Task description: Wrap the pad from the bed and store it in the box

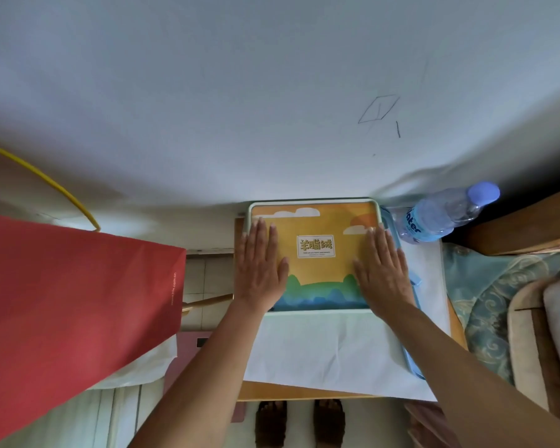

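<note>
head | both hands flat on box [314,221] | white sheet [320,350], wall [240,92] behind

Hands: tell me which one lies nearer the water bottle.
The right hand. It lies flat on the box lid on the side where the water bottle stands; the left hand rests on the far side.

Probably a home bedroom: patterned bedding [485,286], red shopping bag [72,305].

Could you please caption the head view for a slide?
Both hands, left and right, press flat on the colourful box lid beside a water bottle.
</note>
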`<state>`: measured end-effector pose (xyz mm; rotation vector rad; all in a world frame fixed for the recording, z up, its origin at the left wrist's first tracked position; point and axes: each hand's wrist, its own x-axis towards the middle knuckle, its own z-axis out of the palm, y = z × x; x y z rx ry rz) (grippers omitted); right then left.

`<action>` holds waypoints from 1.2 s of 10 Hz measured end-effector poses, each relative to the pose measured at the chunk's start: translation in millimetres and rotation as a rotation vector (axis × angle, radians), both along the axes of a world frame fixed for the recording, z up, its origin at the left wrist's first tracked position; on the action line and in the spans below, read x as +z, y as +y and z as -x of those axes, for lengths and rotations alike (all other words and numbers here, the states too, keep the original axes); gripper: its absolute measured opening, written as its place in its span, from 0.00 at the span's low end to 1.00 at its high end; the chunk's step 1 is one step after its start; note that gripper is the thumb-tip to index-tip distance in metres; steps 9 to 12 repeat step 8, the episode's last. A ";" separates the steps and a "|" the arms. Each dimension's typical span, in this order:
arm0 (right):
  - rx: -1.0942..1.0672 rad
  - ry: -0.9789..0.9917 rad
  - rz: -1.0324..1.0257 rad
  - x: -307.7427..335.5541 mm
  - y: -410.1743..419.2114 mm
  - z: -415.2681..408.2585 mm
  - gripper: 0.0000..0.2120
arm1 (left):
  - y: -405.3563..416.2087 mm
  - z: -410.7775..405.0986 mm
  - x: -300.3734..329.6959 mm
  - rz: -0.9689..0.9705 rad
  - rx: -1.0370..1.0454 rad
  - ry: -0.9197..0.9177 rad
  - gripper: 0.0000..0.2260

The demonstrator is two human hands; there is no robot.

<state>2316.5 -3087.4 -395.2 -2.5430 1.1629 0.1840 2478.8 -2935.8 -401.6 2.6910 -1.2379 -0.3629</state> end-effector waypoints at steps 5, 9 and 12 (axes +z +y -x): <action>0.101 0.048 0.115 -18.5 -20.7 -17.2 0.39 | -7.3 -18.1 -21.1 0.073 0.028 -0.032 0.35; 0.145 0.160 0.114 -7.4 -17.7 -15.4 0.34 | -3.9 -17.2 -17.8 0.001 -0.023 -0.034 0.36; 0.145 0.160 0.114 -7.4 -17.7 -15.4 0.34 | -3.9 -17.2 -17.8 0.001 -0.023 -0.034 0.36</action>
